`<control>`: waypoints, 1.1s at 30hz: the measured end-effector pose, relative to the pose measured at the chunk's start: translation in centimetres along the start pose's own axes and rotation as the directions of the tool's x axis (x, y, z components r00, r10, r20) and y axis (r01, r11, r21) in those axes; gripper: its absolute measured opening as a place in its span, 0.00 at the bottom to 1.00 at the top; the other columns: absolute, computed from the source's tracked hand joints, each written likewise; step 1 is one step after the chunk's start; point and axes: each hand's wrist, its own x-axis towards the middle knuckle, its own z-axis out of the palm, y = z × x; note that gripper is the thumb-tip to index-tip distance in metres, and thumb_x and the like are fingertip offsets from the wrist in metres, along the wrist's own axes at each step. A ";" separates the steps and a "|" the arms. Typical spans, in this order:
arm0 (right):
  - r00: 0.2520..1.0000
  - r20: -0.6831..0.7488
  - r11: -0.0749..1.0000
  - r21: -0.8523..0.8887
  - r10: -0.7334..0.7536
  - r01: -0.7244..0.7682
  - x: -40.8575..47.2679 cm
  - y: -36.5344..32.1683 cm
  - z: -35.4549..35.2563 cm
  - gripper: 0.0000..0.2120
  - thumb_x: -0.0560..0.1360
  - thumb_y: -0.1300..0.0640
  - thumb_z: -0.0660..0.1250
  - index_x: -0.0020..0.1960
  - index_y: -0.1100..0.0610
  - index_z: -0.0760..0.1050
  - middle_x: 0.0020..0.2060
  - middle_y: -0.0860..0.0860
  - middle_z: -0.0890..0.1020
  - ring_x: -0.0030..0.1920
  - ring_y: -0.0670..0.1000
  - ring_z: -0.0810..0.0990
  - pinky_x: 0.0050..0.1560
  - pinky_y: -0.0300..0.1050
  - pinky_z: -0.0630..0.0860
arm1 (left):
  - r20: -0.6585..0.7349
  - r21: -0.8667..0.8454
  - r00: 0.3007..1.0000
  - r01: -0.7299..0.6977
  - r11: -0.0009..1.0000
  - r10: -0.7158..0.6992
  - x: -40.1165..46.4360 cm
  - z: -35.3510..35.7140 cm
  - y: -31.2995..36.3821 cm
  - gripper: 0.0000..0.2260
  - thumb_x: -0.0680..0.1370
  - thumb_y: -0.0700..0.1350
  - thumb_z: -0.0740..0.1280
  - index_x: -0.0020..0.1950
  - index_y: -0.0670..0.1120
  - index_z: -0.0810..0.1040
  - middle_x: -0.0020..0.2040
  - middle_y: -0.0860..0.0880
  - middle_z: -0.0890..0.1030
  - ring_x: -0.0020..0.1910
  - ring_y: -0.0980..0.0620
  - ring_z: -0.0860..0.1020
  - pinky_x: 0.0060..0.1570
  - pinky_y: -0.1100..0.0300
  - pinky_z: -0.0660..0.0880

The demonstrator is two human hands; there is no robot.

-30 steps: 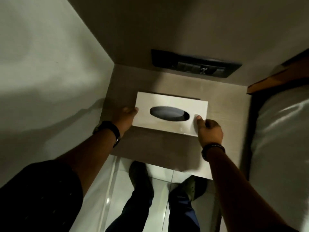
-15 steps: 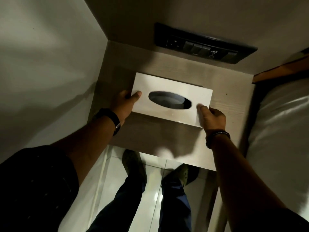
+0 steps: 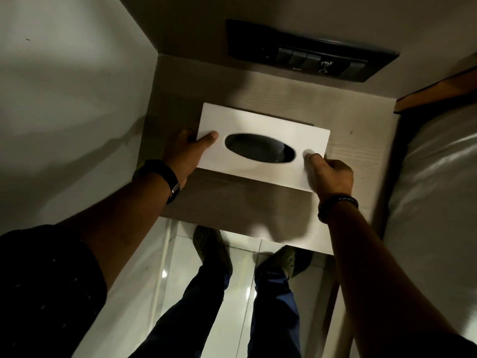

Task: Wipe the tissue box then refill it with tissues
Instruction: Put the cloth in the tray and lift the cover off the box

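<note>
A white tissue box [image 3: 260, 126] with a dark oval opening and no tissue showing is over the small wooden bedside table [image 3: 346, 151]. My left hand [image 3: 184, 153] grips its left end, thumb on top. My right hand [image 3: 329, 174] grips its near right corner, thumb on the lid. The box's near edge looks raised off the table, casting a shadow below it.
A dark switch panel [image 3: 309, 58] is on the back wall above the table. A wall [image 3: 64, 99] closes the left side. A bed with white bedding [image 3: 436, 189] lies on the right. My legs and shoes [image 3: 211, 251] stand on the glossy tiled floor below.
The box has come nearer and sits larger in view, held by both hands the whole time. My left thumb has slid further onto the lid.
</note>
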 end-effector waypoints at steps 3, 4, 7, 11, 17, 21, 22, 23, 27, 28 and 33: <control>1.000 0.020 1.000 -0.008 0.010 -0.010 0.0 -0.2 -0.3 0.17 0.64 0.42 0.76 0.36 0.57 0.80 0.27 0.45 0.80 0.29 0.47 0.78 0.36 0.40 0.74 | 0.016 -0.001 1.000 -0.012 1.000 0.012 -0.1 0.1 0.2 0.06 0.75 0.56 0.69 0.47 0.57 0.74 0.46 0.55 0.78 0.44 0.56 0.78 0.38 0.62 0.73; 1.000 0.023 1.000 -0.006 0.013 -0.013 0.1 -0.3 -0.3 0.16 0.64 0.43 0.76 0.35 0.56 0.80 0.27 0.45 0.80 0.29 0.46 0.77 0.36 0.40 0.74 | 0.023 -0.003 1.000 -0.014 1.000 0.014 0.0 0.1 0.3 0.06 0.75 0.56 0.68 0.47 0.56 0.74 0.46 0.55 0.79 0.44 0.56 0.78 0.38 0.62 0.73; 0.999 0.034 1.000 0.005 0.011 -0.011 0.2 -0.5 -0.2 0.15 0.65 0.43 0.75 0.35 0.55 0.79 0.27 0.44 0.79 0.29 0.46 0.77 0.37 0.40 0.73 | 0.013 0.002 1.000 -0.003 1.000 0.003 0.1 0.1 0.5 0.13 0.75 0.56 0.68 0.55 0.52 0.74 0.49 0.53 0.79 0.47 0.53 0.78 0.40 0.61 0.74; 0.999 0.036 0.999 0.044 0.014 -0.016 0.0 -0.4 0.2 0.15 0.66 0.44 0.74 0.35 0.55 0.79 0.30 0.47 0.80 0.34 0.50 0.78 0.42 0.43 0.75 | -0.006 0.009 1.000 0.012 1.000 -0.012 0.0 0.3 0.6 0.21 0.75 0.57 0.68 0.64 0.48 0.72 0.55 0.49 0.78 0.49 0.51 0.78 0.41 0.60 0.74; 1.000 0.022 0.995 0.095 -0.012 0.009 -0.1 -0.6 0.1 0.16 0.62 0.43 0.75 0.24 0.53 0.76 0.21 0.43 0.75 0.28 0.46 0.75 0.37 0.39 0.74 | -0.008 -0.007 1.000 -0.009 1.000 0.009 -0.3 0.5 0.5 0.19 0.77 0.56 0.66 0.63 0.48 0.72 0.54 0.49 0.78 0.47 0.53 0.78 0.40 0.62 0.74; 1.000 0.019 0.998 0.052 -0.021 0.020 0.0 -0.2 -0.4 0.18 0.63 0.44 0.75 0.24 0.55 0.76 0.20 0.43 0.73 0.26 0.46 0.73 0.35 0.40 0.72 | -0.018 -0.009 0.999 -0.031 0.999 0.031 -0.4 0.9 0.5 0.12 0.77 0.55 0.66 0.56 0.51 0.73 0.48 0.53 0.78 0.44 0.57 0.78 0.37 0.64 0.73; 1.000 0.014 0.999 0.039 -0.023 0.022 -0.1 -0.1 -0.5 0.18 0.63 0.44 0.75 0.25 0.56 0.75 0.20 0.43 0.73 0.27 0.48 0.73 0.36 0.41 0.72 | -0.025 -0.009 0.999 -0.035 0.999 0.035 -0.4 1.0 0.4 0.12 0.77 0.55 0.66 0.56 0.51 0.73 0.47 0.54 0.78 0.43 0.57 0.78 0.36 0.64 0.73; 1.000 0.014 0.999 0.034 -0.025 0.025 -0.2 -0.1 -0.6 0.18 0.64 0.45 0.75 0.27 0.56 0.75 0.21 0.43 0.74 0.29 0.48 0.73 0.37 0.41 0.73 | -0.030 -0.009 0.999 -0.036 0.999 0.036 -0.3 1.1 0.4 0.14 0.77 0.55 0.66 0.58 0.50 0.73 0.47 0.54 0.78 0.43 0.57 0.78 0.35 0.65 0.73; 0.998 0.045 0.995 0.092 -0.047 0.043 -0.8 -0.4 -0.6 0.13 0.68 0.49 0.75 0.32 0.55 0.76 0.25 0.42 0.78 0.28 0.43 0.78 0.32 0.35 0.74 | -0.032 -0.018 0.999 -0.018 1.000 0.018 -0.1 0.9 0.3 0.18 0.76 0.57 0.66 0.63 0.50 0.72 0.48 0.54 0.79 0.45 0.56 0.79 0.36 0.64 0.73; 0.997 0.054 0.991 0.128 -0.057 0.050 -0.9 -0.7 -0.6 0.13 0.69 0.50 0.75 0.33 0.55 0.75 0.26 0.42 0.79 0.27 0.40 0.79 0.29 0.32 0.74 | -0.030 -0.025 0.999 -0.012 1.000 0.011 -0.1 0.9 0.4 0.18 0.76 0.57 0.66 0.63 0.51 0.72 0.48 0.55 0.79 0.45 0.56 0.78 0.36 0.64 0.73; 0.996 0.067 0.986 0.163 -0.056 0.044 -0.9 -2.2 -0.9 0.14 0.65 0.46 0.73 0.40 0.51 0.70 0.39 0.46 0.78 0.43 0.48 0.79 0.48 0.46 0.74 | 0.008 -0.064 1.000 -0.008 0.998 0.009 -0.1 1.0 1.6 0.18 0.76 0.57 0.67 0.62 0.50 0.74 0.49 0.52 0.80 0.46 0.53 0.79 0.41 0.59 0.76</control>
